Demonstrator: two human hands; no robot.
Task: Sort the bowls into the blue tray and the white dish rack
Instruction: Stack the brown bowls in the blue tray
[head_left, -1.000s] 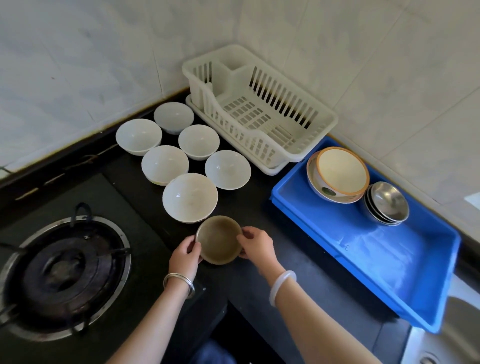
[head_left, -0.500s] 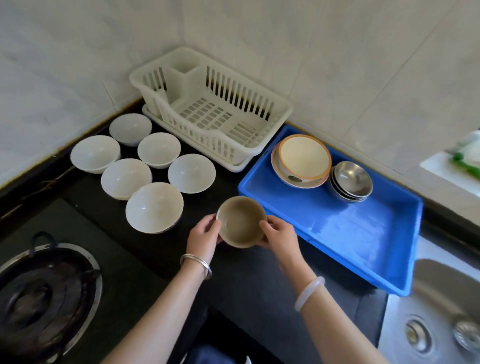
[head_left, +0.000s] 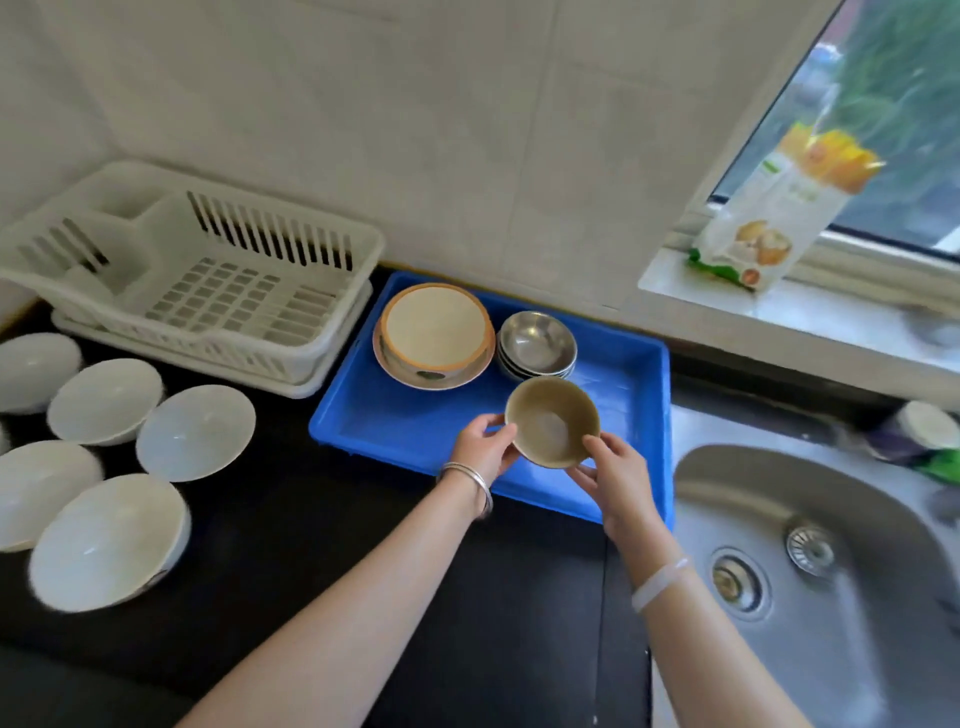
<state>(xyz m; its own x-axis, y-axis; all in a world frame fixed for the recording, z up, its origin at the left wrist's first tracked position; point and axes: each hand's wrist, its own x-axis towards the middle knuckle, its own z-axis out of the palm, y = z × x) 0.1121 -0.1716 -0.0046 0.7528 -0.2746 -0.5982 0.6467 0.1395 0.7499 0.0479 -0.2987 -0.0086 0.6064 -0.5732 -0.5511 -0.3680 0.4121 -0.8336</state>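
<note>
The brown bowl (head_left: 552, 422) is between both hands, over the right front part of the blue tray (head_left: 395, 415); I cannot tell if it touches the tray floor. The bowl is round, so it has no long axis. Its mouth points up and leans a little toward the person, and the whole inside shows. It is small, of a dull olive-brown colour, with a paler, slightly shiny patch at the bottom and a thin rim. The left hand (head_left: 483, 447) grips it at the 9 o'clock side, with the thumb on the rim and the fingers curled under. The right hand (head_left: 618, 478) grips it at about 5 o'clock, also with the thumb at the rim and the fingers under the wall. In the tray, an orange-rimmed bowl (head_left: 435, 328) sits inside a wider one at 10 o'clock from the brown bowl. A stack of steel bowls (head_left: 537, 343) stands at 12 o'clock, just beside it. The white dish rack (head_left: 208, 291) is at 9 o'clock of the tray, against the wall. Several white bowls (head_left: 195, 431) stand mouth up on the black counter (head_left: 311, 519) at 8 o'clock of the tray. The steel sink (head_left: 831, 571) lies at 3 o'clock of the tray.
</note>
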